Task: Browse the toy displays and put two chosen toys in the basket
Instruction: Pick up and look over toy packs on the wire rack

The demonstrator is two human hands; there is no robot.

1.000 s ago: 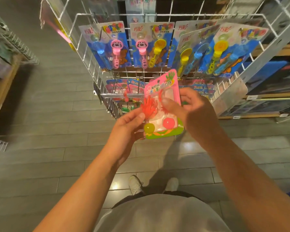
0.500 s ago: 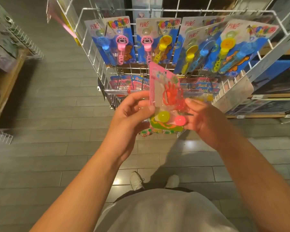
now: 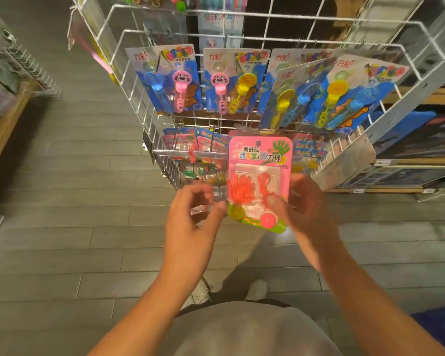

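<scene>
A pink toy pack (image 3: pixel 260 160) with an orange sticky hand, a yellow ball and a pink ball stands upright, facing me, in front of the wire display rack (image 3: pixel 267 15). My right hand (image 3: pixel 308 209) grips its lower right edge. My left hand (image 3: pixel 190 222) pinches its lower left edge with thumb and curled fingers; it is blurred. Blue bubble-wand packs (image 3: pixel 170 78) hang in a row on the rack above. A shopping basket cannot be made out.
More carded toys (image 3: pixel 180 140) hang on the rack's lower row behind the pack. Wooden shelves with goods stand at the right (image 3: pixel 409 176) and at the far left (image 3: pixel 0 98). A blue object (image 3: pixel 437 330) shows at the bottom right corner. My shoes (image 3: pixel 254 289) are on grey floor planks.
The pink pack has turned from edge-on and tilted to flat, facing me. Both hands have shifted down its sides, and my view has moved closer to the rack.
</scene>
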